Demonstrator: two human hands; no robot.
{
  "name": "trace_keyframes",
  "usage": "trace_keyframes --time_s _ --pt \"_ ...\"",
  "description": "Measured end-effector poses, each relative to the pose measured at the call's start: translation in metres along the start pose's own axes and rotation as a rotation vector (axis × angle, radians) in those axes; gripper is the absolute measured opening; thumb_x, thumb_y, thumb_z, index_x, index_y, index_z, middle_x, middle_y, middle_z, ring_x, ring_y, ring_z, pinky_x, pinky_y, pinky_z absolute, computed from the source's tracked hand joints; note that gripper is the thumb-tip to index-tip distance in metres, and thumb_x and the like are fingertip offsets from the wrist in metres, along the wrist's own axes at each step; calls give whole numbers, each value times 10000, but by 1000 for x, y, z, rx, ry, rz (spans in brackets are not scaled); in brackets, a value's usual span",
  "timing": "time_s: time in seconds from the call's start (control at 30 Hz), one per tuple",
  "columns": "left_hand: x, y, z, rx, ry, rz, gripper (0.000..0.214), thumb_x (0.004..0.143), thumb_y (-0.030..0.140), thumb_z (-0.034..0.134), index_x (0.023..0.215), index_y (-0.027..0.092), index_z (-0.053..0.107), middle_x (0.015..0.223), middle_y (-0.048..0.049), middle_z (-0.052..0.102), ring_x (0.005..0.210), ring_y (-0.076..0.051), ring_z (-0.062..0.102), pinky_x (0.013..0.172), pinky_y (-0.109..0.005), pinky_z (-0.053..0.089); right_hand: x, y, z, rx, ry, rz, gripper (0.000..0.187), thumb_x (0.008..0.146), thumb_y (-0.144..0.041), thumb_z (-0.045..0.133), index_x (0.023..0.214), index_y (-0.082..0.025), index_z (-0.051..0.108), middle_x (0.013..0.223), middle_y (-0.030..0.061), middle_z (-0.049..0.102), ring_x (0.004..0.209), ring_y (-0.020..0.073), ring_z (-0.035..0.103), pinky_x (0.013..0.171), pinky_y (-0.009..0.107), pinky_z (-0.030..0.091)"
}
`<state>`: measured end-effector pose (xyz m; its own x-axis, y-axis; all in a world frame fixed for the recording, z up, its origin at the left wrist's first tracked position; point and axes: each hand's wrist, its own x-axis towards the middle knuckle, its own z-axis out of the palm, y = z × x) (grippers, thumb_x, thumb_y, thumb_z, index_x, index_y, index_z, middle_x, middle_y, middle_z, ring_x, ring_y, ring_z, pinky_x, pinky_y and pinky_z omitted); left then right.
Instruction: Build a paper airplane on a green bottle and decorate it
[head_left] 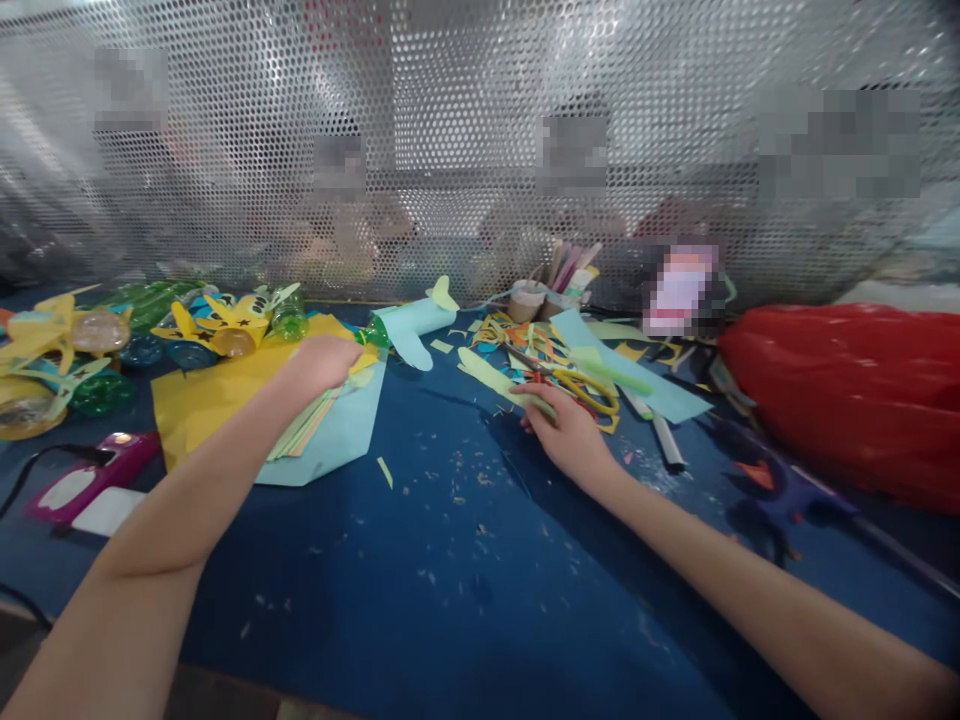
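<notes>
My left hand (324, 362) rests closed on a stack of coloured paper sheets (311, 428), which lies on a light blue sheet (341, 440) and a yellow sheet (199, 405). My right hand (570, 432) pinches the near end of a light green paper strip (495, 380). Yellow-handled scissors (581, 385) lie just beyond that hand among paper scraps. A paper-covered bottle plane (412, 322) lies between the two hands, further back.
Bottle craft planes (217, 325) crowd the far left. A pink glue gun (97, 478) lies at the left edge, a blue one (787, 495) at the right. A red plastic bag (847, 385) fills the right. Cups with pens (551, 290) stand by the perforated screen.
</notes>
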<state>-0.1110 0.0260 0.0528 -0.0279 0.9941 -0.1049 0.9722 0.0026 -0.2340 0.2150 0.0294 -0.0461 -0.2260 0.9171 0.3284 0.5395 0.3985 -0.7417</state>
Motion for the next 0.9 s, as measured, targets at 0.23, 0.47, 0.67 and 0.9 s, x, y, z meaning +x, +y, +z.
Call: trace_keyframes --time_s 0.23,0.47,0.67,0.9 --pt "19 -34 11 47 -92 -238 351 662 54 583 957 168 737 978 -158 714 953 -353 647 773 -382 473 0 2 1 27 -12 38 294 852 -369 502 1014 -183 663 888 86 676 676 202 644 693 382 541" --pt "31 -30 15 -32 -32 -194 373 836 322 539 1144 155 667 1149 -161 666 1060 -341 613 825 -372 477 3 2 -2 143 11 120 330 819 -268 476 1089 -158 629 641 16 607 566 174 600 623 335 527" --pt "30 -25 26 -161 319 -175 419 902 327 438 1223 105 591 1090 -183 651 1004 -310 628 828 -364 480 4 2 -1 171 -23 149 331 802 -212 465 1082 -191 640 619 2 591 578 169 603 615 320 524" --pt "51 -10 42 -366 424 91 553 807 206 540 1351 163 446 1206 -131 612 1085 -289 585 910 -361 445 2 -11 -7 184 -151 -34 291 824 -349 579 1065 -188 600 902 59 664 632 150 605 626 327 536"
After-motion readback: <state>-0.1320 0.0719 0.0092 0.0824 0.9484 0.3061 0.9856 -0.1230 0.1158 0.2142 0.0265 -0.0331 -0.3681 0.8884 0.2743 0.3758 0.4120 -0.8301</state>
